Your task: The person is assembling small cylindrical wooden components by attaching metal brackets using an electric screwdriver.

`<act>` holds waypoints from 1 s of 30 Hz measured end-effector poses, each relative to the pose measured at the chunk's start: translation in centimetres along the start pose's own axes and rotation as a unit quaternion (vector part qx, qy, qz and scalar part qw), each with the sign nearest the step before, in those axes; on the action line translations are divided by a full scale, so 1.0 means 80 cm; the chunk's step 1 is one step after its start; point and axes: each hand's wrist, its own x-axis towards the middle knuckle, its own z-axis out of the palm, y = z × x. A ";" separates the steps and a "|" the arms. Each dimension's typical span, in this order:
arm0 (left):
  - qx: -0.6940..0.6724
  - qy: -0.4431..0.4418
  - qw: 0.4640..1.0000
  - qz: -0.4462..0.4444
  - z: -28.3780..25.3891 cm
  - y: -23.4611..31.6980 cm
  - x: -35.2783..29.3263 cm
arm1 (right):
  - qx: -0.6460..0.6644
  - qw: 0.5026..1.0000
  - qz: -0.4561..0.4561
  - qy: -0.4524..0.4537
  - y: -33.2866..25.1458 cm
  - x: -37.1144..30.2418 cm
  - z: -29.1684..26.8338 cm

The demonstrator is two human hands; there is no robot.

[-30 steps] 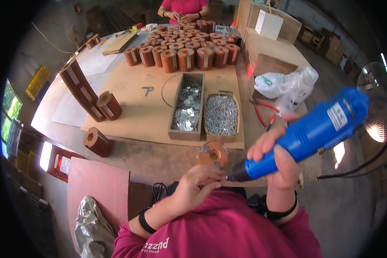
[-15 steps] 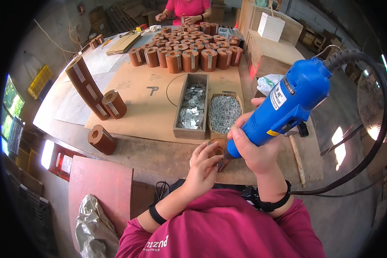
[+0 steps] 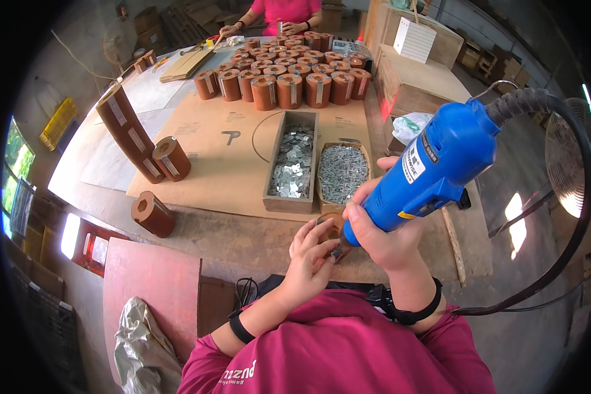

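My right hand (image 3: 393, 244) is wrapped round the lower body of a blue electric screwdriver (image 3: 433, 167), which tilts down to the left. Its tip meets a brown hollow cylinder (image 3: 337, 222) near the table's front edge. Against that cylinder my left hand (image 3: 308, 259) is closed, fingers curled on its near side; both hands partly hide the piece. Just beyond stand a wooden box (image 3: 271, 190) of flat metal plates (image 3: 294, 167) and a cardboard tray (image 3: 321, 197) heaped with screws (image 3: 343, 172).
Rows of brown cylinders (image 3: 289, 90) stand farther back. At left are a tall joined stack (image 3: 126, 131) and two single cylinders (image 3: 153, 213). A thick black cable (image 3: 581, 217) loops down on the right. Across the table a person in pink (image 3: 285, 16) works.
The screwdriver and my right hand have shifted slightly left and down. My left hand stays at the brown cylinder. Across the table, the other person's hand has reached farther left.
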 end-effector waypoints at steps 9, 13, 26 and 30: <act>0.031 0.027 0.999 -0.001 -0.002 -0.005 0.012 | -0.017 0.999 -0.031 -0.026 0.007 0.010 0.001; 0.126 0.085 0.988 0.033 0.001 -0.009 0.015 | -0.186 0.974 -0.113 -0.065 0.016 0.010 -0.005; 0.027 0.056 0.998 0.031 0.010 -0.014 0.005 | 0.006 0.999 0.054 -0.004 0.016 -0.003 0.002; 0.044 0.071 0.996 0.043 0.006 -0.019 0.020 | 0.024 1.000 0.016 -0.009 0.030 0.006 0.005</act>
